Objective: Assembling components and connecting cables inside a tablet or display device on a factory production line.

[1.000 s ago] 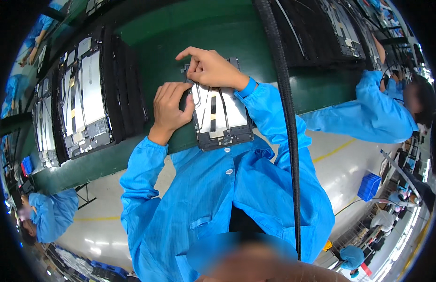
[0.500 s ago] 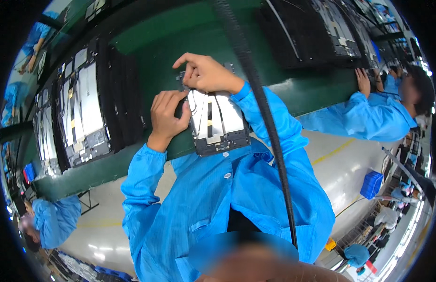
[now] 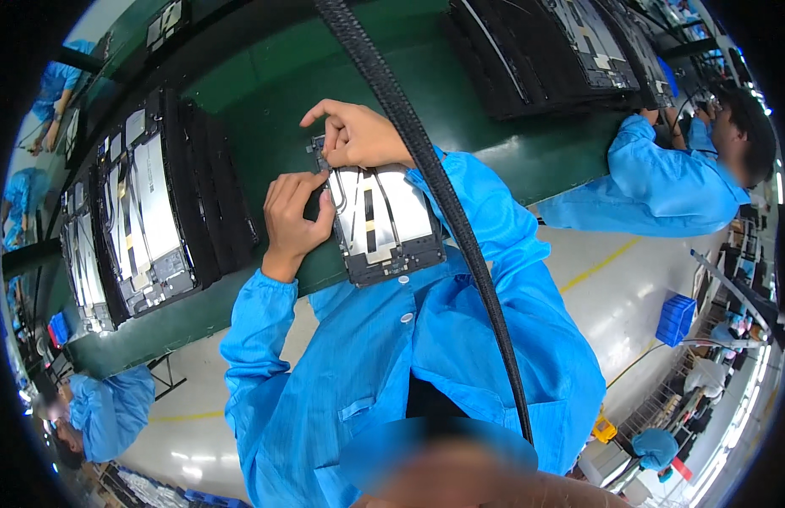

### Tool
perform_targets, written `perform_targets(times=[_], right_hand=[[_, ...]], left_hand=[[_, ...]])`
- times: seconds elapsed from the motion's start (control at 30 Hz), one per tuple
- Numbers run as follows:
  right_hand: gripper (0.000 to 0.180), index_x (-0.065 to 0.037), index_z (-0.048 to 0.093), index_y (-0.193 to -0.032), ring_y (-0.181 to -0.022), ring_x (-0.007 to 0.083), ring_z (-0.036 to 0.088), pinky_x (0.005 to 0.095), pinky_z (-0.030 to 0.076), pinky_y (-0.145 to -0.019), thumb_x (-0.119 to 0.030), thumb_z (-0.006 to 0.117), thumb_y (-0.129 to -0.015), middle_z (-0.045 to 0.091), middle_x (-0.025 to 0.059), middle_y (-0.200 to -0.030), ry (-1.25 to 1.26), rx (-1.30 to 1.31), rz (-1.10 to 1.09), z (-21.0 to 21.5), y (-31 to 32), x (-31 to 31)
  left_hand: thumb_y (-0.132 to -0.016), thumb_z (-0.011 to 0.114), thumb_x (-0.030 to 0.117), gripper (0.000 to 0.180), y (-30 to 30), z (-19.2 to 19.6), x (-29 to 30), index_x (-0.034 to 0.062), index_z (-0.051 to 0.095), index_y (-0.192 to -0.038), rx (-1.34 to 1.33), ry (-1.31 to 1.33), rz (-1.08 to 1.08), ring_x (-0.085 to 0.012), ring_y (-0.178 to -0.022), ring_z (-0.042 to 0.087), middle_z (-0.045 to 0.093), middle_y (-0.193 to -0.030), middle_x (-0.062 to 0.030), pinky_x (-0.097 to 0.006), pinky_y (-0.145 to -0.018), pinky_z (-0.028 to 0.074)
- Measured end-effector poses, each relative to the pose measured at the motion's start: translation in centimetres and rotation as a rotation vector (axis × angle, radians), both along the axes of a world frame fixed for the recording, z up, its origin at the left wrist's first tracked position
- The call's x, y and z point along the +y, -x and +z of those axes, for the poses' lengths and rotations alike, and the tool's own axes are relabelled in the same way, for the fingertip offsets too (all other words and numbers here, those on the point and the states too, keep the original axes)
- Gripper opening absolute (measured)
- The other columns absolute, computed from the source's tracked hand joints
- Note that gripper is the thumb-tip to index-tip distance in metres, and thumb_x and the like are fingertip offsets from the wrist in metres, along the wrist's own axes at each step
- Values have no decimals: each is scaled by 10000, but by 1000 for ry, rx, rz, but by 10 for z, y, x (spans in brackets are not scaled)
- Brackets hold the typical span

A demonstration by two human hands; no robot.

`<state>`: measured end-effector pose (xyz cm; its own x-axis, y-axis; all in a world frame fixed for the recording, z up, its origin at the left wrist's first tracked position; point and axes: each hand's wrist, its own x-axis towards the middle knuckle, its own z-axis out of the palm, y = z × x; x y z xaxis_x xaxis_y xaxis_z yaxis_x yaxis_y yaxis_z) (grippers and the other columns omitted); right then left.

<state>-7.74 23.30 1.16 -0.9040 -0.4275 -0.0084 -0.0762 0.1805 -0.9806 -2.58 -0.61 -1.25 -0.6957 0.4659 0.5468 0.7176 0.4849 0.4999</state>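
An opened tablet (image 3: 384,218) lies at the bench's near edge, in front of my body. Silver battery panels, dark ribbon cables and a black board strip show inside it. My right hand (image 3: 358,135) is over its upper left corner, thumb and fingertips pinched together and the index finger sticking out to the left. Whatever sits in that pinch is too small to make out. Against the tablet's left edge rests my left hand (image 3: 296,218), its thumb apart from the bent fingers, fingertips touching near the right hand's pinch.
Opened tablets with black dividers stand in a stack (image 3: 151,203) on the left of the green bench (image 3: 282,93). Another such stack (image 3: 545,59) is at the far right. A black braided cord (image 3: 443,186) crosses the view over my right arm. A co-worker (image 3: 680,178) sits at right.
My hands stay at the tablet's upper left, the right one still pinching there. The view has shifted slightly. At right, the co-worker's hand has left the bench edge.
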Motion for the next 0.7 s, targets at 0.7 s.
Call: perform_targets(times=[0.7], right_hand=[[613,-6,714,-1349,-833,210,789,392,613,-713,-152,908,-786,809,109,-900,29,189,-26,-22,12,-1]], left_hand=[[-879,637,58,275,4,-17,2,-72,717,-1107,99,87,-57,-523,-1003,655,705,-1080,-299,-596,-933,548]])
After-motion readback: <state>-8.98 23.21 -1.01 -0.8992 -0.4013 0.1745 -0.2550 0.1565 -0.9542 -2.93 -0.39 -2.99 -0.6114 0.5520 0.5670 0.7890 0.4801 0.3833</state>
